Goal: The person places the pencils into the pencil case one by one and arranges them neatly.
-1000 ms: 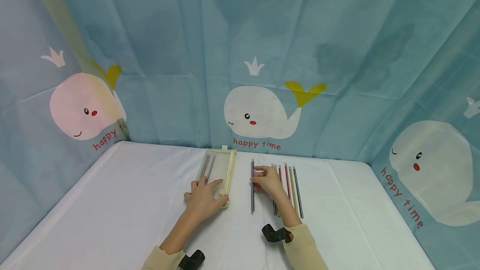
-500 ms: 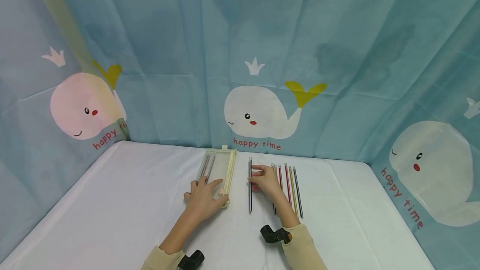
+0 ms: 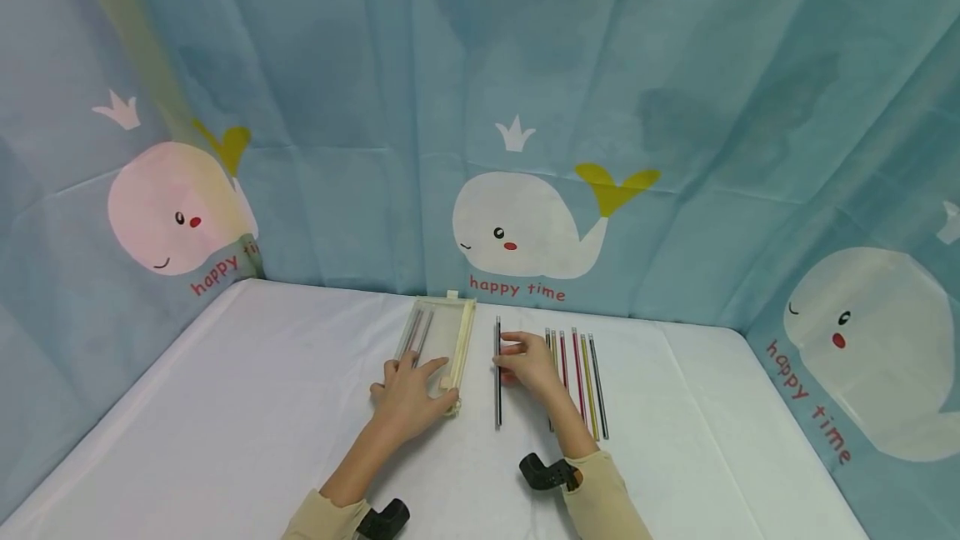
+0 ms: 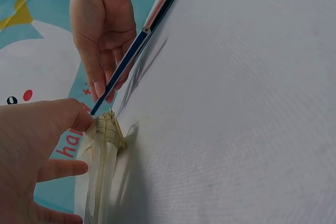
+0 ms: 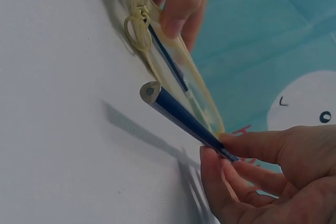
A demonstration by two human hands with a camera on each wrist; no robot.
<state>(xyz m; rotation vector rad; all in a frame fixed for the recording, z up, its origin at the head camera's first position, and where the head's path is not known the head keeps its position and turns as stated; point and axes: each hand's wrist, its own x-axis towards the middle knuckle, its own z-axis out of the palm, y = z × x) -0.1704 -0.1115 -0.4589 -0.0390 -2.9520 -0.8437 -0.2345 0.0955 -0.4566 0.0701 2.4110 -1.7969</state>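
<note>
A see-through pencil case [image 3: 447, 327] with a pale yellow zip edge lies on the white table, two pencils [image 3: 424, 332] showing inside. My left hand [image 3: 408, 398] rests on its near part with spread fingers, the thumb at the zip corner. Just right of the case, my right hand [image 3: 529, 363] pinches a dark blue pencil [image 5: 181, 117] between thumb and fingertips. Its flat, unsharpened end points towards the right wrist camera. A yellow zip pull [image 5: 138, 34] hangs from the case corner in that view.
Several pencils in red, yellow and dark colours, including a dark green one [image 3: 598, 390], lie in a row right of my right hand, partly under the forearm. Behind the table [image 3: 675, 440] hangs a blue curtain [image 3: 337, 215] printed with whales.
My right hand has moved slightly left with the dark pencil, closer to the case. The left hand has stayed on the case.
</note>
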